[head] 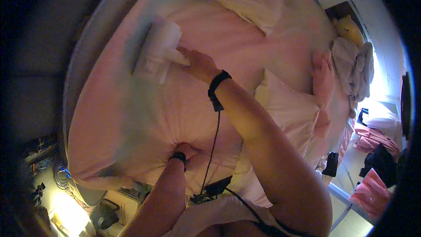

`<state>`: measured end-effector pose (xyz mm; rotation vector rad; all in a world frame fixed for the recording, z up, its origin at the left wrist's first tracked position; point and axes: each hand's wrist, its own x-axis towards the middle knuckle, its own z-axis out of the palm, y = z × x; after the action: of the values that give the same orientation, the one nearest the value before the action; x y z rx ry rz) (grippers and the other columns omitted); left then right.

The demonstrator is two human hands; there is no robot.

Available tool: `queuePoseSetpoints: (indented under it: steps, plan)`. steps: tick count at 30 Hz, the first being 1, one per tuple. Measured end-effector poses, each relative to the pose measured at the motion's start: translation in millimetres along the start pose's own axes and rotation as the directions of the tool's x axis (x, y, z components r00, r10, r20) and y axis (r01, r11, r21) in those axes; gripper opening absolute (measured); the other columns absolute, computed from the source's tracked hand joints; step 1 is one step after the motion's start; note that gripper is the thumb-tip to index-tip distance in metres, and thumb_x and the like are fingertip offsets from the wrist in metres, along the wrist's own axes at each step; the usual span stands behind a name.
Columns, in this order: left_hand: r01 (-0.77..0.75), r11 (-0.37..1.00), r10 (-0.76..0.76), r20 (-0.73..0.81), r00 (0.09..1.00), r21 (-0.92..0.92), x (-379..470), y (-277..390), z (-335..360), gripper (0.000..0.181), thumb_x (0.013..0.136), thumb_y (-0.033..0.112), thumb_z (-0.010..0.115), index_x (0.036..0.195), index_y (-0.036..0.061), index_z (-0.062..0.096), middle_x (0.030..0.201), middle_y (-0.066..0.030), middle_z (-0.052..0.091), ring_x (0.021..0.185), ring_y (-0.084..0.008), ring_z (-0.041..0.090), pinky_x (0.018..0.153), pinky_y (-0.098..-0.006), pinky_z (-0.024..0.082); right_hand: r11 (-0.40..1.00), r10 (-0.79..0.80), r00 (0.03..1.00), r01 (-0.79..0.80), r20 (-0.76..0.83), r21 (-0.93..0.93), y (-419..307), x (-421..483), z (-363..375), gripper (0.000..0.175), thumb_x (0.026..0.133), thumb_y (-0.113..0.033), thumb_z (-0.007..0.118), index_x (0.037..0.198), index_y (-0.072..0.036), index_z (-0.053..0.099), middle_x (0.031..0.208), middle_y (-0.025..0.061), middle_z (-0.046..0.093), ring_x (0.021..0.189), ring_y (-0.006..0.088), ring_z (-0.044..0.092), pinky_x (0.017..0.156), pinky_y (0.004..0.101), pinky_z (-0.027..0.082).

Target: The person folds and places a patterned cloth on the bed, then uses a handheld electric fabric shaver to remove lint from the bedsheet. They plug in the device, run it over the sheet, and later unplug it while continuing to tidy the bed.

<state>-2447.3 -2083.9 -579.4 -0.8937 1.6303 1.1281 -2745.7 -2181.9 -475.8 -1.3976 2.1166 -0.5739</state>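
Observation:
My right hand (200, 63) is closed around the handle of a white handheld appliance (159, 51), probably a mattress vacuum, whose wide head lies on the bed. Pink and pale green patches colour the bed sheet (200, 105). Nearer my body, my left hand (187, 150) grips a bunch of this sheet, and creases radiate from it; its fingertips are hidden in the cloth. Each wrist wears a black band, and a cable hangs from the right one.
A pale pillow (286, 112) lies right of my right forearm, another pillow (243, 0) at the far side. A yellow plush toy (349, 30) and grey cloth (352, 65) sit at the right edge. Lower left are a bright lamp (70, 215) and cables (61, 177).

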Motion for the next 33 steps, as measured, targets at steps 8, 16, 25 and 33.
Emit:
queuePoseSetpoints:
  steps: [8,16,25,33]
  plan:
    - [-0.173,0.957,0.187,-0.039,0.982,0.233,62,-35,30,0.061,0.070,0.056,0.062,0.103,0.0054,0.064,0.098,-0.0133,0.066,0.090,-0.0254,0.063,0.079,-0.0351,0.048,0.947,0.312,0.922,-0.320,-0.231,0.000,123,-151,-69,0.059,0.077,-0.020,0.064,0.129,-0.006,0.040,0.117,0.0172,0.056,0.107,0.0292,0.055,0.088,0.0355,0.045]
    - [-0.106,0.994,0.106,-0.002,0.994,-0.004,48,-27,21,0.065,0.065,0.054,0.068,0.107,0.0044,0.062,0.103,-0.0115,0.065,0.093,-0.0254,0.062,0.084,-0.0341,0.046,0.967,0.254,0.914,-0.229,-0.317,0.113,96,-39,-48,0.058,0.080,-0.027,0.059,0.129,-0.004,0.037,0.111,0.0229,0.056,0.105,0.0366,0.054,0.088,0.0399,0.044]
    - [-0.396,0.917,0.395,-0.235,0.888,0.048,45,-26,27,0.040,0.083,0.034,0.055,0.111,0.0055,0.060,0.111,-0.0085,0.062,0.103,-0.0224,0.058,0.087,-0.0345,0.045,0.960,0.279,0.927,-0.267,-0.251,0.080,41,-3,-28,0.056,0.081,-0.031,0.057,0.124,-0.002,0.037,0.099,0.0236,0.061,0.093,0.0396,0.058,0.078,0.0447,0.047]
    - [-0.262,0.931,0.311,-0.178,0.934,0.253,52,-27,21,0.045,0.076,0.050,0.059,0.102,0.0134,0.064,0.098,-0.0069,0.065,0.087,-0.0205,0.061,0.079,-0.0343,0.048,0.862,0.507,0.834,-0.482,-0.219,0.160,32,-164,94,0.057,0.083,-0.033,0.058,0.126,-0.004,0.035,0.093,0.0235,0.061,0.081,0.0385,0.060,0.067,0.0454,0.049]
